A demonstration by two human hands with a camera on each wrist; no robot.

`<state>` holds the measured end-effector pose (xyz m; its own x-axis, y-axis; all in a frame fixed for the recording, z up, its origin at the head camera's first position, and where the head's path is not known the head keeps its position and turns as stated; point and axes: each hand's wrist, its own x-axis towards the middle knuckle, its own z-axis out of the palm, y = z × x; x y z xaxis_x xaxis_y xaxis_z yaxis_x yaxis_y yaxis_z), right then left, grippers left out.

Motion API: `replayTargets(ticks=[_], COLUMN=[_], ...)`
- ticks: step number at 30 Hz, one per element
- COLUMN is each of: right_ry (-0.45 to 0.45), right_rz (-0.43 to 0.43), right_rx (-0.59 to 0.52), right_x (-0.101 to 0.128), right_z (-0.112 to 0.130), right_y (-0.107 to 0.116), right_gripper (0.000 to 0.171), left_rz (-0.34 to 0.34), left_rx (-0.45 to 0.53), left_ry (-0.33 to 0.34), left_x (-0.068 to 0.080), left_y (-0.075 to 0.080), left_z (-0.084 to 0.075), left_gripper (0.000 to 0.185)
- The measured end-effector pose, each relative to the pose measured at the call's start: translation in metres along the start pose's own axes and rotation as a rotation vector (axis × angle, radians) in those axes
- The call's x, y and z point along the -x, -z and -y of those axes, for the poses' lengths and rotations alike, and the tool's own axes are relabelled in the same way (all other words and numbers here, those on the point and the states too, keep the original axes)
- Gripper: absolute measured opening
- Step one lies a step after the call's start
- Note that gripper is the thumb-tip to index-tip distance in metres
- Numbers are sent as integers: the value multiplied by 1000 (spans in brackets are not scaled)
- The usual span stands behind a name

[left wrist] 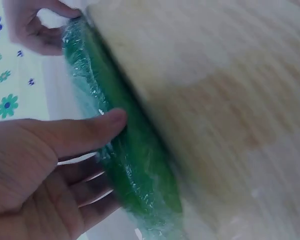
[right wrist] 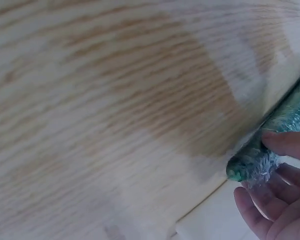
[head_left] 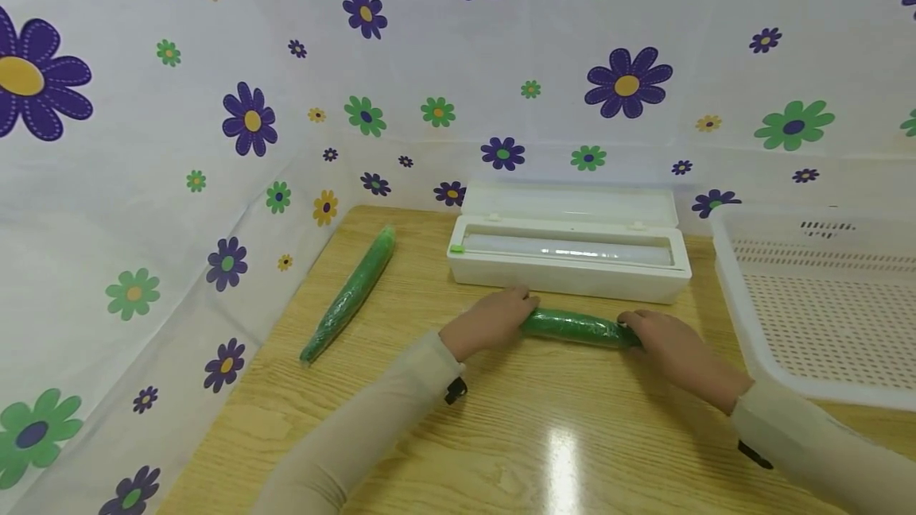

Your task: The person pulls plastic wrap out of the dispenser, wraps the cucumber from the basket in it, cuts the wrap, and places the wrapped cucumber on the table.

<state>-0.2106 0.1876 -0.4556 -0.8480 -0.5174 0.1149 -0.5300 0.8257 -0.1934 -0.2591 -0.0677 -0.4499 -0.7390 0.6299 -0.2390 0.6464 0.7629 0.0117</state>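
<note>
A green cucumber (head_left: 576, 327) covered in clear plastic film lies crosswise on the wooden table, just in front of a white box. My left hand (head_left: 494, 319) holds it near its left end. In the left wrist view, the thumb of that hand (left wrist: 50, 170) presses on the shiny film and the other fingers go behind the cucumber (left wrist: 135, 150). At the opposite end my right hand (head_left: 676, 352) grips it. The right wrist view shows the right hand (right wrist: 285, 195) with its thumb on the film and its fingers beneath, close to the cucumber's tip (right wrist: 240, 167).
Behind the hands stands the open white cling-film box (head_left: 572, 280) with a roll of film (head_left: 572, 248) inside. Another film-covered cucumber (head_left: 351, 296) lies slanted at the left of the table (head_left: 458, 459). A white perforated basket (head_left: 737, 308) is at the right. Flowered sheeting (head_left: 544, 38) hangs behind.
</note>
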Motion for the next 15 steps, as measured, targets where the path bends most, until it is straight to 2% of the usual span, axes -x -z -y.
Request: replayTargets(ticks=[5, 7, 10, 15], right_ry=[-17, -28, -34, -3], right_rz=[27, 28, 15, -84], right_rx=[-33, -52, -80, -89], right_x=[2, 3, 4, 7], right_z=[2, 2, 1, -4], right_y=[4, 5, 5, 2], right_gripper=[28, 30, 35, 33], left_rz=[126, 144, 111, 20], left_rx=[202, 241, 209, 49], left_ry=[17, 17, 8, 5], left_x=[4, 5, 6, 8], left_y=[8, 8, 7, 3], left_z=[3, 2, -2, -8], left_gripper=[50, 45, 43, 54])
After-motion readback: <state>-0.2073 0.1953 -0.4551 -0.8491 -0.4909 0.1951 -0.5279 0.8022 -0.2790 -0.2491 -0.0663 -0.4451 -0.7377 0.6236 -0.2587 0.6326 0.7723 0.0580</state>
